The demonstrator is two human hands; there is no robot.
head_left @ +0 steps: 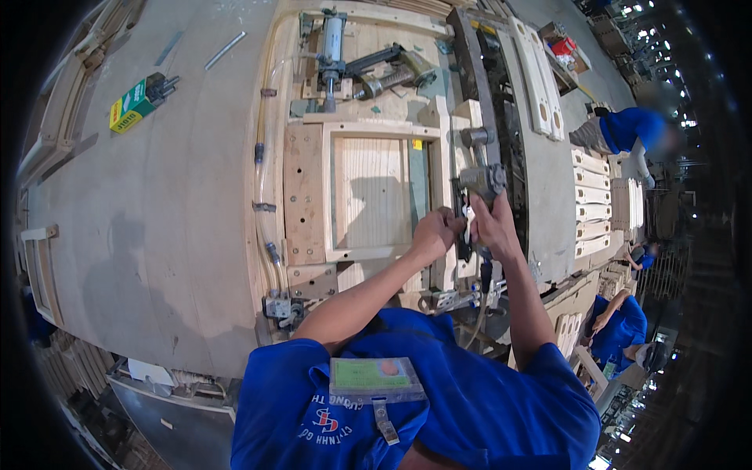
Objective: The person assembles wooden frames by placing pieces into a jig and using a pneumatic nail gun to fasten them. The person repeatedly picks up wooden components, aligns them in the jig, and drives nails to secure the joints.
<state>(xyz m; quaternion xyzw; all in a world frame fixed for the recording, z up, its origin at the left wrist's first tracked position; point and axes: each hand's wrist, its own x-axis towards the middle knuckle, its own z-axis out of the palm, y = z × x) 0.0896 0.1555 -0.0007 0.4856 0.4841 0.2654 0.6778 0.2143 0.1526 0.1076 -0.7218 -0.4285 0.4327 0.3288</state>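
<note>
My right hand (492, 223) is wrapped round an air nail gun (487, 180), held over the right rail of the wooden jig. The fingers of my left hand (439, 233) are closed beside the gun's dark magazine (464, 244); what they pinch is hidden. A pale, shiny bit shows between the two hands. To the left of the gun, a rectangular light wood frame (366, 130) lies in the jig. A second nail gun (392, 77) rests beyond the frame, beside an air cylinder (333, 48).
An air hose (264, 176) runs along the jig's left edge. On the grey table (196, 258) are a green and yellow box (135, 106) and a metal rod (225, 50). Slotted wooden slats (536, 78) lie at right. Co-workers in blue (630, 129) stand farther right.
</note>
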